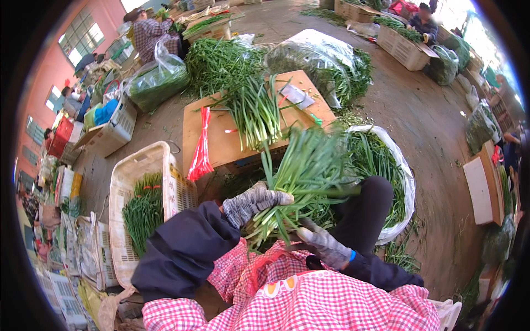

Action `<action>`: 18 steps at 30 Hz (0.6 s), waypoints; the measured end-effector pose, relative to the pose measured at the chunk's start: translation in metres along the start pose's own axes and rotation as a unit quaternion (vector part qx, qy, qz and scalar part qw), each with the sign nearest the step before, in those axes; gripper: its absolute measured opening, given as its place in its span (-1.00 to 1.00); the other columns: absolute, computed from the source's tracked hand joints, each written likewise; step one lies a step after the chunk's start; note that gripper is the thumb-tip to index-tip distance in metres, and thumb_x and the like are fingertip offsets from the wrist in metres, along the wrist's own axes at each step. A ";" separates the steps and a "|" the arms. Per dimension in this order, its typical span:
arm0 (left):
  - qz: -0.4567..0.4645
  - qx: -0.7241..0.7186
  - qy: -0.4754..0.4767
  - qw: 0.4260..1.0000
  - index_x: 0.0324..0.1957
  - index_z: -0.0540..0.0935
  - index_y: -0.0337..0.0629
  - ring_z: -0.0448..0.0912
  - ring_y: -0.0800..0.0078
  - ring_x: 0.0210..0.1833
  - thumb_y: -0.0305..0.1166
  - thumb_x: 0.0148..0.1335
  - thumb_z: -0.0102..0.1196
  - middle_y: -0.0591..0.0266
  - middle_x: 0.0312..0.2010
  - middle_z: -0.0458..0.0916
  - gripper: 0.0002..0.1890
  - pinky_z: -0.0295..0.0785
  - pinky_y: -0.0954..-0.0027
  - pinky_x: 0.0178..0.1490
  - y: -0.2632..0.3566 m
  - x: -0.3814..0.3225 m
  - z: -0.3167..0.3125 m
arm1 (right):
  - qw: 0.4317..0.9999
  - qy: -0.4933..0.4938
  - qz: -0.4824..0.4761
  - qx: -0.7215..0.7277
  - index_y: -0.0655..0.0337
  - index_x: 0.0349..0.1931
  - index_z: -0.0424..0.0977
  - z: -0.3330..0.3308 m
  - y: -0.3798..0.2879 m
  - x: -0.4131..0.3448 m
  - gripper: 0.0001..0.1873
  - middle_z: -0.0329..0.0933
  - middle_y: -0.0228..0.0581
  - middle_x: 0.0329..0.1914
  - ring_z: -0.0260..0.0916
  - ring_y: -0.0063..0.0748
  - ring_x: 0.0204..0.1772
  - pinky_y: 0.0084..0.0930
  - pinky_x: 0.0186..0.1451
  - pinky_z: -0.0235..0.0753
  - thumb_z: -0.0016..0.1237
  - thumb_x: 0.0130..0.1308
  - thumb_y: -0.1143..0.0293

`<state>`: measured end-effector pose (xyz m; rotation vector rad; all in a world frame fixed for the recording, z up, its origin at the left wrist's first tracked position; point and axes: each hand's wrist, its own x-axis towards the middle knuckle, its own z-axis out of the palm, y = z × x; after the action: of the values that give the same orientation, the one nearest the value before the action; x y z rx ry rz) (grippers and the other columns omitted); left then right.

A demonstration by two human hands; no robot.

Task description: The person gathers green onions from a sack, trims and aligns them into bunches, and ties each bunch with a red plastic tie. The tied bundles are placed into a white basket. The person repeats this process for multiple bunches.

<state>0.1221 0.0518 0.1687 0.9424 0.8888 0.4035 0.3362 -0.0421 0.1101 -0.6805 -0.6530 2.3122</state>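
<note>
My left hand, in a grey knitted glove with the thumb tip bare, grips a loose bunch of long green stalks above my lap. Its leaves fan away from me and are blurred; the paler stalk ends point towards me. My right hand, gloved too, is beside the lower stalks, its fingers partly hidden and blurred. Beyond the bunch, another pile of green stalks lies on a wooden board. Red plastic ties hang over the board's near left edge.
Left of me stands a white plastic crate holding tied greens. A white plastic sack of greens is at my right knee. Behind the board are a heap of greens and a filled clear bag. Other people sit farther off.
</note>
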 end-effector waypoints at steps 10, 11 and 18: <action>0.077 0.841 0.131 0.519 0.35 0.13 -0.40 0.56 0.11 -0.28 -0.25 0.04 0.11 -0.12 -0.12 0.49 -0.17 0.44 0.13 -0.22 0.027 0.011 0.038 | 0.966 -0.110 -0.092 0.217 0.22 0.37 0.05 0.005 -0.008 0.085 0.00 0.23 -0.14 0.37 0.24 -0.15 0.35 -0.10 0.42 0.16 -0.28 0.17 -0.44; 0.088 0.865 0.139 0.474 0.35 0.13 -0.40 0.55 0.14 -0.30 -0.30 0.07 0.05 -0.11 -0.13 0.50 -0.21 0.43 0.14 -0.24 0.023 0.010 0.038 | 0.965 -0.053 -0.114 0.232 0.19 0.37 0.06 0.001 -0.011 0.085 -0.04 0.22 -0.15 0.37 0.24 -0.13 0.34 -0.09 0.41 0.18 -0.22 0.18 -0.40; 0.167 0.888 0.158 0.399 0.37 0.11 -0.35 0.52 0.18 -0.29 -0.42 0.12 -0.10 -0.14 0.00 0.49 -0.28 0.38 0.11 -0.21 -0.012 0.006 0.036 | 0.909 0.057 -0.265 0.317 0.14 0.18 0.33 -0.041 -0.032 0.097 -0.36 0.45 -0.21 0.17 0.40 -0.22 0.16 -0.22 0.25 0.39 -0.01 0.27 -0.12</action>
<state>0.1537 0.0300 0.1660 3.2032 1.3451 -0.3234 0.3099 0.0571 0.0699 -0.2745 0.0054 1.7907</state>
